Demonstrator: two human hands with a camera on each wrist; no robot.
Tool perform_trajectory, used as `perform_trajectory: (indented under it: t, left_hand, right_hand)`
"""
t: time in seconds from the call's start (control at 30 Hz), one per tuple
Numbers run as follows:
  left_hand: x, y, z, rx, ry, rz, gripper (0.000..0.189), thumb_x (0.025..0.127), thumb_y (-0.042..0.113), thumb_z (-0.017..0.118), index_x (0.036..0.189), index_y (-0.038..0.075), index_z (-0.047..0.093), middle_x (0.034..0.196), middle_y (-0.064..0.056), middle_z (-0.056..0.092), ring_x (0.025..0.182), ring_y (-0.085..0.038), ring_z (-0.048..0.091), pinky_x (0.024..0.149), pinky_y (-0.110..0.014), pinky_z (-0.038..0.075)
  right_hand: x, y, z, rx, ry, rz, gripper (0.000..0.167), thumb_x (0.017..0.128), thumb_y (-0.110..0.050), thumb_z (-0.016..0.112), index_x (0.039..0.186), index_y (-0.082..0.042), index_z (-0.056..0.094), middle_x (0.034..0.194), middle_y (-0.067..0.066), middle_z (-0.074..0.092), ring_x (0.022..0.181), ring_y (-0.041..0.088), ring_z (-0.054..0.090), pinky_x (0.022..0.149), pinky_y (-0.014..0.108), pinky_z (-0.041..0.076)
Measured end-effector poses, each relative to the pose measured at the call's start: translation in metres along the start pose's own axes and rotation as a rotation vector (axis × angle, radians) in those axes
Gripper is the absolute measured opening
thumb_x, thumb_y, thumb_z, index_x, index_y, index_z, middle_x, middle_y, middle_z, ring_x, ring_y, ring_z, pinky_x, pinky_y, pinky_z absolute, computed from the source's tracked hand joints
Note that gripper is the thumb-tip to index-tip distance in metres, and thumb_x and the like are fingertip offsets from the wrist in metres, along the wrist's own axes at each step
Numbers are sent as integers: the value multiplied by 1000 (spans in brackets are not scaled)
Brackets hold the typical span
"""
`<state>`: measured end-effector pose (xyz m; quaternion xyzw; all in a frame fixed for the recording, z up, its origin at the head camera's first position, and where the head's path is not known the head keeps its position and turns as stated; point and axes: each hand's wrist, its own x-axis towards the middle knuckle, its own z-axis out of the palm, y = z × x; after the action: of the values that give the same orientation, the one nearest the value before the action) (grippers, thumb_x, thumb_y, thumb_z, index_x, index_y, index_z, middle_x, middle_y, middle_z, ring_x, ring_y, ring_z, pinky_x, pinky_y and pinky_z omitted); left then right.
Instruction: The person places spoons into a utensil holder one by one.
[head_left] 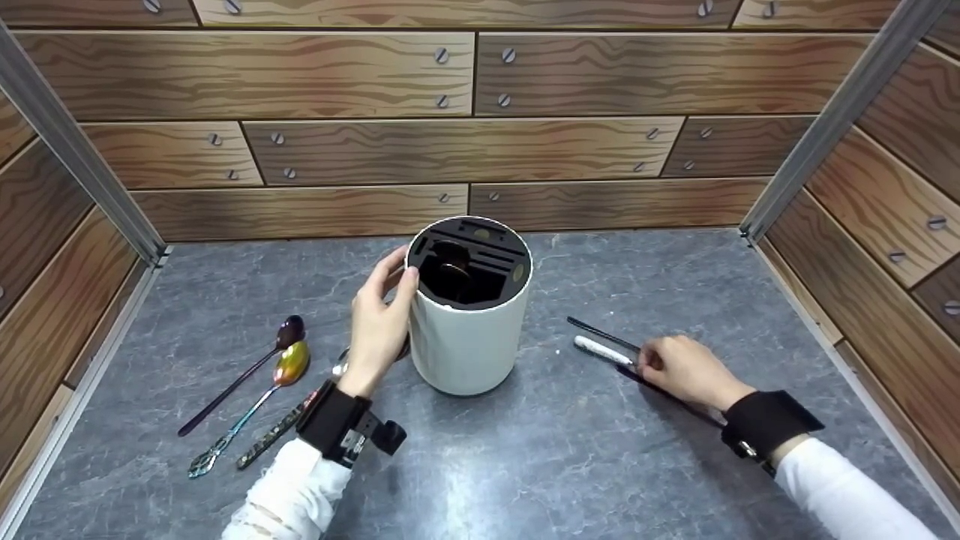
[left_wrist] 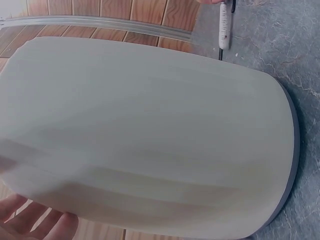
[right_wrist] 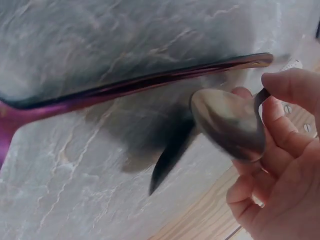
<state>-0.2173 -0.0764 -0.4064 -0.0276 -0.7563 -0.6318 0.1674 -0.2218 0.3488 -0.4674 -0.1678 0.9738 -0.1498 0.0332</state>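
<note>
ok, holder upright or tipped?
Upright: the holder stands on the table, slotted top facing up, left hand against its side.

No words, brands or numbers can be read. A pale label (head_left: 352,440) on the black left wrist strap (head_left: 328,417), over the surface (head_left: 570,457) toward its near left corner, bears marks too small to make out. Specks on a white handle (head_left: 602,350), between the container (head_left: 466,349) and the surface's right edge, are too blurred to tell lettering from pattern.

The sleeves (head_left: 289,487) are white; the wristbands (head_left: 776,421) are wide and black.
</note>
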Motion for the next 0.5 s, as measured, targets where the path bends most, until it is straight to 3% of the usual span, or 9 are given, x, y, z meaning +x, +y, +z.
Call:
perform_trajectory:
  t: [0.3,0.5]
  left_hand:
    - [0,0,0,-12,0,1,40,108,18,58,146,5,61,148,-16,65,135,-34,65,112,-49,55]
    - [1,1,-1,-9,-2,1,40,107,19,58,146,6,61,148,-16,65,135,-34,64,113,-49,55]
  right_hand:
    - [-2,-14,-6,117,68,18,3,93,-12,74,92,-10,73,79,0,76,68,4,62,65,21,52]
    - [-6,-30,-9,290,94,91,7,95,-13,74,98,-6,73,82,4,76,66,3,63,63,18,53]
